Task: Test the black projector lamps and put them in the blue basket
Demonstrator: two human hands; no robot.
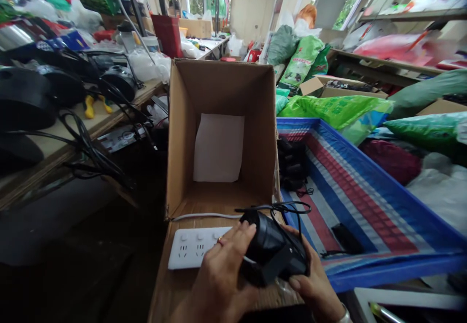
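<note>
Both my hands grip a round black device [273, 250] with a thin black cord [288, 209] looping off its top. My left hand [222, 274] wraps its left side, fingers curled over it, a ring on one finger. My right hand [314, 284] cups it from below and from the right. Under my hands lies a white power strip [193, 247] with a white cable [204, 216], resting on a flat cardboard flap [164, 284]. Just beyond stands an open cardboard box [182, 133] with a white sheet of paper [219, 148] at its bottom.
A blue, red and white striped woven bag [365, 201] lies at the right, with black devices [292, 167] inside. Green sacks [335, 111] pile up behind it. At the left, a wooden bench [62, 143] carries black round devices [25, 99] and tangled cables.
</note>
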